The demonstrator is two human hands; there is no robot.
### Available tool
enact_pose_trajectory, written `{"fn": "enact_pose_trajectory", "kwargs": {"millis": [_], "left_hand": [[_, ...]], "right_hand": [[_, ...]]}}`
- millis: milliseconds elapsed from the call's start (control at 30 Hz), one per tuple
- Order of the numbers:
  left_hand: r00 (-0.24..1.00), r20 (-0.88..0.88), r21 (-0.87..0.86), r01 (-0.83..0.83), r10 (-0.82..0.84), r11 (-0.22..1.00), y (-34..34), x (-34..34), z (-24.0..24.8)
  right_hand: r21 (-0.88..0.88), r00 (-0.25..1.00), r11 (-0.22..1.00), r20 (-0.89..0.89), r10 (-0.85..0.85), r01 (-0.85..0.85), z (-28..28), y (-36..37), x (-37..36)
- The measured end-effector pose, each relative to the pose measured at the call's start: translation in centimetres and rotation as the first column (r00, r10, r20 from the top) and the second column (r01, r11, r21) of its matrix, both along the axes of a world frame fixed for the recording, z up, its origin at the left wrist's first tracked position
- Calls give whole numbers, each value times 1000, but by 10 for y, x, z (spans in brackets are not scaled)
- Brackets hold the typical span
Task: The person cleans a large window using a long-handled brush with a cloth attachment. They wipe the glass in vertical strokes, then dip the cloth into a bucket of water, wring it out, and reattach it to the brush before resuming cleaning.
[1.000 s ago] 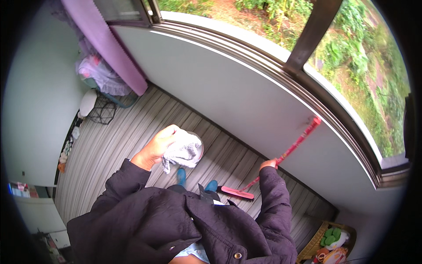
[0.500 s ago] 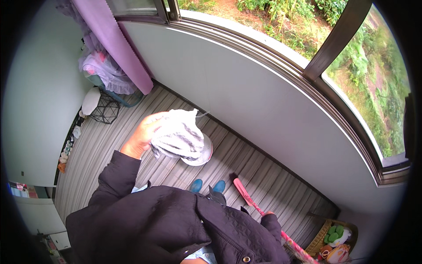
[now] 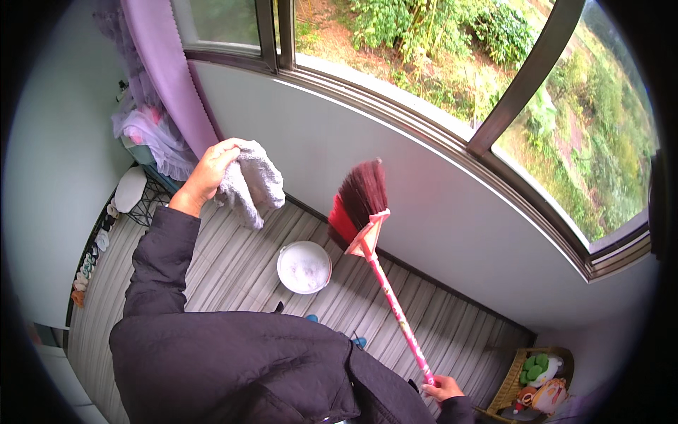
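Observation:
My left hand point(image 3: 209, 172) pinches a grey cloth point(image 3: 254, 178) by its upper edge, and the cloth hangs in loose folds. Down at the lower right, my right hand point(image 3: 443, 388) is closed round the pink patterned handle of a broom point(image 3: 400, 311). The broom's head, with dark and red bristles point(image 3: 359, 194), is raised off the floor and points toward the wall below the window. Between the cloth and the broom, a white bucket point(image 3: 305, 267) stands on the floor; whitish suds or liquid show inside it.
A window point(image 3: 417, 56) with a brown frame runs above the white wall point(image 3: 452, 212). At the left are a purple curtain point(image 3: 166, 63), a black wire stand point(image 3: 147, 200) and a row of shoes point(image 3: 92, 258). A wicker basket point(image 3: 510, 385) with soft toys stands at the lower right.
My left hand has moved the cloth left and up, away from over the bucket, which now shows fully. My right hand has lifted the broom, its bristles swinging up from the floor.

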State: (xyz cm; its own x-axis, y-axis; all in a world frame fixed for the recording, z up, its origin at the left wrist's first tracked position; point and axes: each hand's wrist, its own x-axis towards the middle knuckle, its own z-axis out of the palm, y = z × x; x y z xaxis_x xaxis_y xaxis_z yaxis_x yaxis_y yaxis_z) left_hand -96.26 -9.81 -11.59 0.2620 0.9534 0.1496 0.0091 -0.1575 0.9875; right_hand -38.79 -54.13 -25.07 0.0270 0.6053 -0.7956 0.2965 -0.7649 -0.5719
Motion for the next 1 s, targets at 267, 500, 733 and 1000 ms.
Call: {"fn": "enact_pose_trajectory", "kwargs": {"millis": [267,500,733,1000], "left_hand": [[996,-77,22,-40,42,999,26,10,45],[986,-163,59,-28,37,998,9,42,78],[895,-323,187,380,-309,906,-68,128,136],[823,-535,792,410,190,453,-174,172,194]], "right_hand": [[466,973,854,131,192,-231,37,92,-82],[590,965,765,118,235,-258,20,66,-44],[682,958,673,233,169,-285,-13,69,-41],[880,987,474,109,-118,-40,-55,78,-74]]}}
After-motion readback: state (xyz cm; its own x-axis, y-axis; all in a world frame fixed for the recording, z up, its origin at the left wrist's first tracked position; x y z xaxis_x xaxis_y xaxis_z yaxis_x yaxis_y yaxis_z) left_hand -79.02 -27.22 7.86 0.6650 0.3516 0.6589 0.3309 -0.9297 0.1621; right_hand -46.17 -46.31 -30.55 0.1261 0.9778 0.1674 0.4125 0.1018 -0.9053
